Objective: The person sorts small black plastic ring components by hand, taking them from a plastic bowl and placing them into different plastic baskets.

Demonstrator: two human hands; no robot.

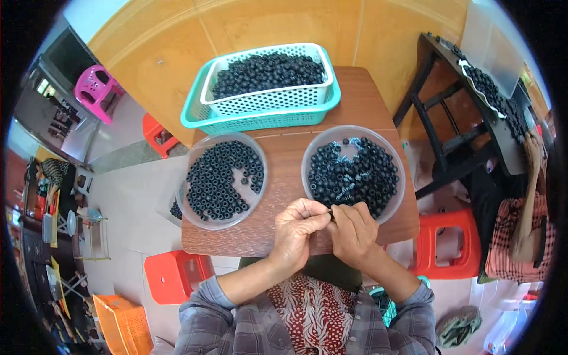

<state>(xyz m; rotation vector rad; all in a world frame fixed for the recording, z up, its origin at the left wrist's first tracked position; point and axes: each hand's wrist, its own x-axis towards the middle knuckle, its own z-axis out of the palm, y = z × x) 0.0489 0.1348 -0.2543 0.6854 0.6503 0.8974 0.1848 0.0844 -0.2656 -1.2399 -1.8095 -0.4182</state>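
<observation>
My left hand (294,232) and my right hand (354,235) meet over the table's near edge, just in front of the right bowl. Both are closed in a pinch, fingertips almost touching. Something small and dark shows between them, too little of it to name. The clear round bowl (400,188) at the right holds many small black round pieces, with some pale blue-white bits among them. In the clear round bowl (263,160) on the left lie black ring-shaped pieces (216,171) with holes through their middles.
At the back of the brown table (278,177), a white basket (266,106) heaped with black pieces sits inside a turquoise basket (198,112). Red stools (168,275) stand around. On the right, another person's arm (528,201) reaches to a dark table (503,139) bearing more black pieces.
</observation>
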